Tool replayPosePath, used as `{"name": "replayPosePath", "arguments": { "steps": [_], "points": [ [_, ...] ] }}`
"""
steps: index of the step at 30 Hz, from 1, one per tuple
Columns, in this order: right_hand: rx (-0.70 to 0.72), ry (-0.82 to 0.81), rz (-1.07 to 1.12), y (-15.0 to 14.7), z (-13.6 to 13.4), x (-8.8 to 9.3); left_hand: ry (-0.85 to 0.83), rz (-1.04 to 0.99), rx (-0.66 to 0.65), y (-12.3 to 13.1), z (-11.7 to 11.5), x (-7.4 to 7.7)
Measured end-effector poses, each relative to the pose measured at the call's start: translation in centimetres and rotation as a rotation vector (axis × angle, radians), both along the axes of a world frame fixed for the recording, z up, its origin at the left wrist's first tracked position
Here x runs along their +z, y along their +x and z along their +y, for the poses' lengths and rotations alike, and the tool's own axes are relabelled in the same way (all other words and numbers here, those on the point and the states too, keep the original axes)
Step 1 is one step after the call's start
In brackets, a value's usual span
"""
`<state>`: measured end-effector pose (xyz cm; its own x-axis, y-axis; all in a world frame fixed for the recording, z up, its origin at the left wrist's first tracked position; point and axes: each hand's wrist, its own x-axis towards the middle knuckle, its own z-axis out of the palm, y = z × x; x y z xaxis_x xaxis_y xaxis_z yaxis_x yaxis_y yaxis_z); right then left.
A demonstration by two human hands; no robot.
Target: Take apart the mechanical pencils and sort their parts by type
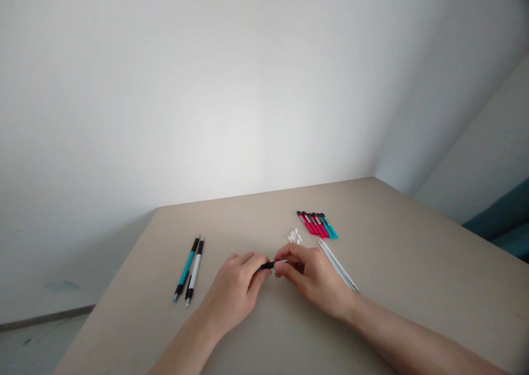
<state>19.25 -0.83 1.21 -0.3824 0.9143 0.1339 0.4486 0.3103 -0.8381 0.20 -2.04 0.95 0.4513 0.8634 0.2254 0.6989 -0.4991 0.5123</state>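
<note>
Nearest the camera, your bare forearms [407, 331] reach in from the near edge toward a slim black-and-teal pen [268, 265] held just above the table [397, 248]. It lies between your hands, its long axis running left to right, the right end angled slightly far. Your left hand [237, 280] is closed around its left part, covering most of the barrel; your right hand [309, 273] pinches at its right end, thumb and fingertips together. Both are touching it, so neither is nearer. You have a white tip [284, 261] showing at your right fingers; whether it belongs to the pen, you cannot tell.

Just far of your right hand sit small white pieces [295, 236], then a row of red and teal barrels [317, 225]; white rods [338, 266] slant beside its right edge. Two pens [185, 270] lie left, pointing far. Beyond the beige tabletop stands a pale wall [231, 99], with a blue-green cloth [500, 215] far right.
</note>
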Motion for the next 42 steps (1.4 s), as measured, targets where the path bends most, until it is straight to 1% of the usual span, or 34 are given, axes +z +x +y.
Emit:
{"name": "replayPosePath", "arguments": {
  "steps": [4,9,13,19,22,25,30,32,38,42],
  "points": [
    [-0.023,0.022,-0.081,0.1,0.1,0.0,-0.022,-0.062,0.005,-0.1,0.0,-0.4],
    [-0.004,0.019,-0.112,0.1,0.0,0.0,-0.004,-0.018,-0.016,-0.3,-0.1,-0.1],
    [0.021,0.048,-0.134,0.0,0.0,0.2,0.004,0.035,-0.018,-0.1,-0.2,-0.1],
    [0.077,0.002,-0.082,0.1,-0.4,0.7,-0.013,0.074,-0.009,0.2,-0.4,-0.1],
    [0.088,0.026,-0.074,0.1,-0.6,0.8,-0.017,0.056,-0.016,0.2,-0.5,-0.1],
    [0.064,0.051,-0.103,0.0,-0.6,0.7,0.009,0.008,-0.008,0.3,-0.6,-0.2],
    [0.028,0.019,-0.144,-0.1,-0.1,0.2,0.003,-0.085,0.018,0.7,-0.6,-0.6],
    [0.024,0.033,-0.155,-0.1,0.0,0.1,-0.006,-0.092,0.021,0.7,-0.6,-0.6],
    [0.04,0.111,-0.204,-0.3,-0.3,0.3,0.016,0.018,0.035,0.9,-0.9,-0.2],
    [0.049,0.12,-0.231,-0.3,-0.5,0.3,0.001,0.067,0.061,1.1,-1.1,0.0]
  ]
}}
